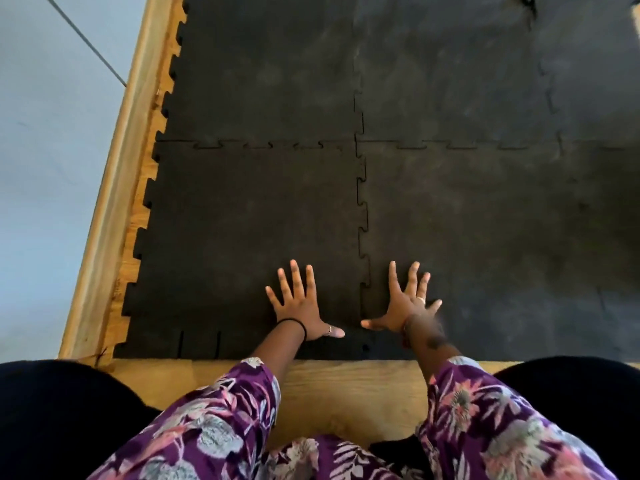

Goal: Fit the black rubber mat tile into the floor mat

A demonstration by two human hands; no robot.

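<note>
The black rubber mat tile (242, 220) lies flat at the near left of the floor mat (467, 98), its toothed edges meshed with the tiles behind it and to its right. My left hand (299, 303) rests palm down with fingers spread on this tile's near right corner. My right hand (405, 303) presses flat, fingers spread, on the neighbouring tile (485, 237) just across the jigsaw seam (362, 237). Neither hand holds anything.
Wooden floor (346, 393) shows in front of the mat and as a strip along its left side, beside a wooden skirting (114, 185) and a pale wall (45, 133). My knees in dark cloth flank the near edge. A seam gapes slightly at the far top right (530, 5).
</note>
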